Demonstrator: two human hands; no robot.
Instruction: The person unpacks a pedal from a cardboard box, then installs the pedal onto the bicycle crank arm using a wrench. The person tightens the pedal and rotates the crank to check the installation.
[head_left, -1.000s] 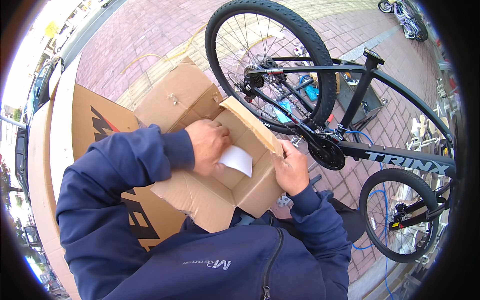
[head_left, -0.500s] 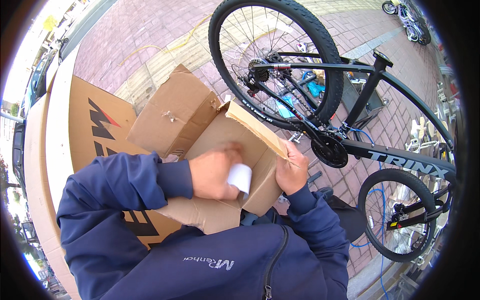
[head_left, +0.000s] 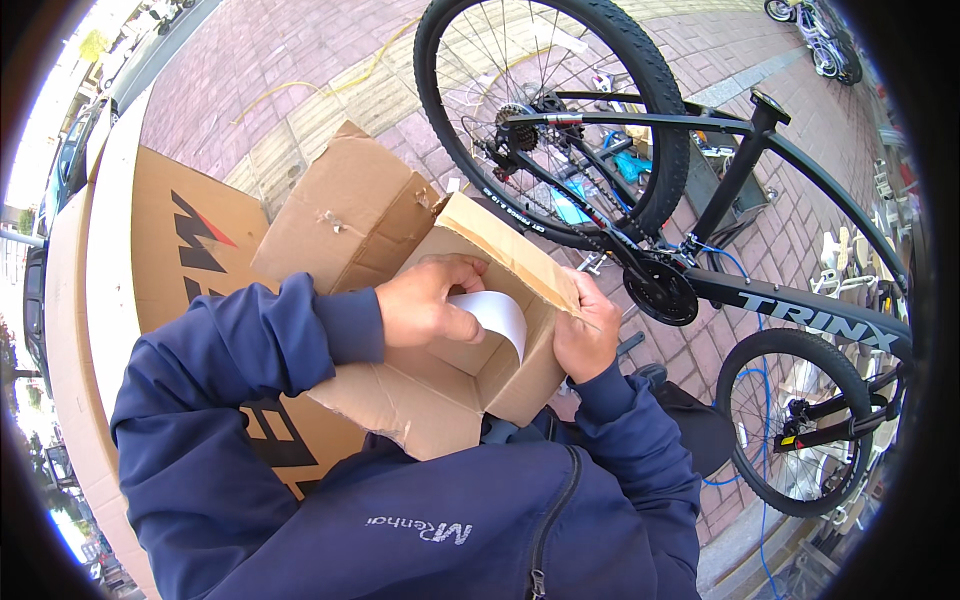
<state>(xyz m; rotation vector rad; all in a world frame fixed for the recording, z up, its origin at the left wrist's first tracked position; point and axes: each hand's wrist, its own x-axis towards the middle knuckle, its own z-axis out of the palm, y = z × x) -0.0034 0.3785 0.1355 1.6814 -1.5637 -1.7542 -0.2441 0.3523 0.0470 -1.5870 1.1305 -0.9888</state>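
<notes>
Holding white paper (head_left: 493, 312) in left hand (head_left: 430, 300), right hand (head_left: 585, 330) gripping cardboard box (head_left: 440, 400)

Bright daylight is flooding the sharp scene; glare is washing out the upper-left rim, fisheye bending edges inside a black border.

Open cardboard box (head_left: 440, 400) mid-frame: left hand (head_left: 430, 300) pinching white paper sheet (head_left: 495, 312) inside, right hand (head_left: 587, 328) gripping flap edge; black bicycle (head_left: 700, 270) upper right.
</notes>
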